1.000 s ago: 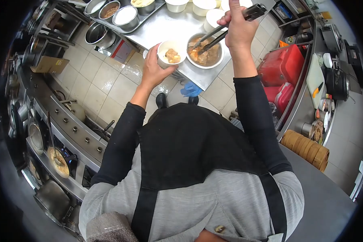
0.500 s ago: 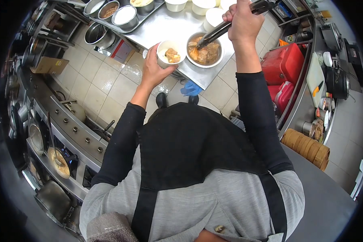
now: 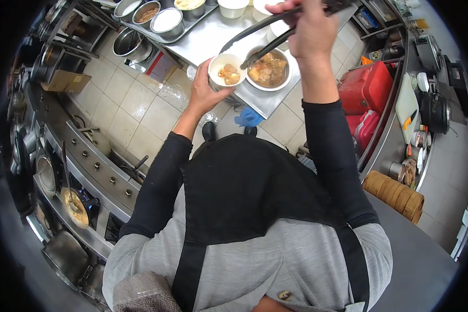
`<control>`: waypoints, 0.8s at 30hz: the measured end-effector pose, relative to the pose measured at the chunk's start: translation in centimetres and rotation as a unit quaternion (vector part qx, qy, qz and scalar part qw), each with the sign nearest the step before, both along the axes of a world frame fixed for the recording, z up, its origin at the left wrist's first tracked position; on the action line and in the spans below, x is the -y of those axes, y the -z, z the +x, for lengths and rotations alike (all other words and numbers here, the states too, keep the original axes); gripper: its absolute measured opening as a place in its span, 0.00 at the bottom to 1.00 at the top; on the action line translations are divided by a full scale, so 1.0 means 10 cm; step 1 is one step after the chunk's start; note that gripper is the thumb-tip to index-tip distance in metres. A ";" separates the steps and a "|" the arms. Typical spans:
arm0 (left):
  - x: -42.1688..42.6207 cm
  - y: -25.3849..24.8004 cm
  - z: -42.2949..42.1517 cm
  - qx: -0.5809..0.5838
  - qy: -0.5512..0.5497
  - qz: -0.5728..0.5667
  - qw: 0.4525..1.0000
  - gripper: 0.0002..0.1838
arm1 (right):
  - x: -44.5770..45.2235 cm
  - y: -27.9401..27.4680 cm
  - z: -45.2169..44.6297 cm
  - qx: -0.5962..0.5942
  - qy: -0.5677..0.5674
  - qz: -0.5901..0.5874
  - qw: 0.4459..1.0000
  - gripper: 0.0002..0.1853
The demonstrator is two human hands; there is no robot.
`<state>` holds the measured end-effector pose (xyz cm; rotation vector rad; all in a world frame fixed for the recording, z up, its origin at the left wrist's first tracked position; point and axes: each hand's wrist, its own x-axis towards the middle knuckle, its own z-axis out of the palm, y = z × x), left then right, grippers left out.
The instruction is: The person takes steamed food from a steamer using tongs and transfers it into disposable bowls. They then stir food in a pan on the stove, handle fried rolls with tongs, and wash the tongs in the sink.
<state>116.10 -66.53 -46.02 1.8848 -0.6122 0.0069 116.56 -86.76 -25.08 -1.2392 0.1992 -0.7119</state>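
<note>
My left hand [image 3: 205, 94] is wrapped round a white cup [image 3: 219, 62], which holds some pieces of orange-brown food [image 3: 229, 76]. In my right hand [image 3: 313, 39] is a pair of black tongs [image 3: 273, 45], with its two arms spread apart. The tip of the lower arm is beside the right rim of the cup; the upper arm reaches across behind the cup. Close to the right of the cup, a metal bowl [image 3: 270, 89] with brownish chunks in liquid stands on the corner of the steel table [image 3: 262, 106].
Several metal containers, one with white contents [image 3: 167, 21], stand on a tray at the back left. White tubs [image 3: 233, 8] stand behind the bowl. A blue cloth [image 3: 248, 117] hangs at the table corner. A stove [image 3: 99, 179] is at left; red containers [image 3: 366, 88] are at right.
The tongs have moved from the bowl toward the cup and their arms have spread apart. More food shows in the cup. My left hand and the cup shifted slightly right in view.
</note>
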 end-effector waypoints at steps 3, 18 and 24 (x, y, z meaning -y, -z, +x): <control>-0.01 -0.02 0.00 -0.003 -0.001 0.008 1.000 0.47 | 0.33 0.03 0.00 0.016 0.054 0.040 0.998 0.23; 0.04 0.17 -0.03 -0.076 -0.034 -0.121 0.989 0.48 | 0.55 0.37 0.07 -0.029 0.136 -0.022 0.990 0.22; -0.05 0.11 0.00 0.062 -0.029 -0.056 0.996 0.48 | 0.38 0.50 0.13 -0.042 0.132 -0.020 0.990 0.23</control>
